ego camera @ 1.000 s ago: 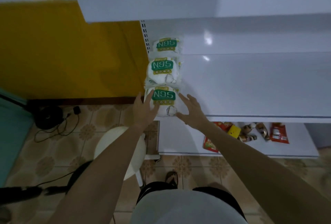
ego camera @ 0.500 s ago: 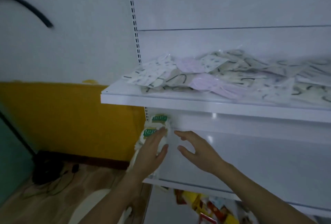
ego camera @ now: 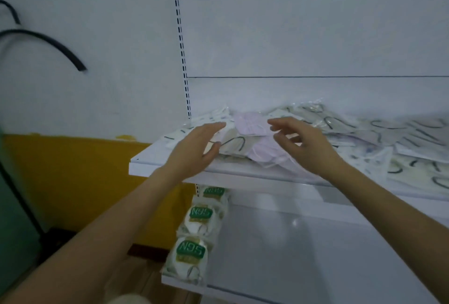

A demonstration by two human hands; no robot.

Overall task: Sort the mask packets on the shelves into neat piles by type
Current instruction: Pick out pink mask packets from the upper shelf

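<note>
Between the open, empty hands [ego camera: 245,143], a lilac packet [ego camera: 252,125] tops the loose heap; she should lift it alone, judging by the tangle.

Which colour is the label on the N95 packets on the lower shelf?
Green, with white lettering, on the N95 packets; the head view shows it.

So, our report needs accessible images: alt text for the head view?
Two bare hands, left and right, reach open over loose clear-wrapped mask packets on a white shelf; three green-labelled N95 packs line the shelf below.
</note>
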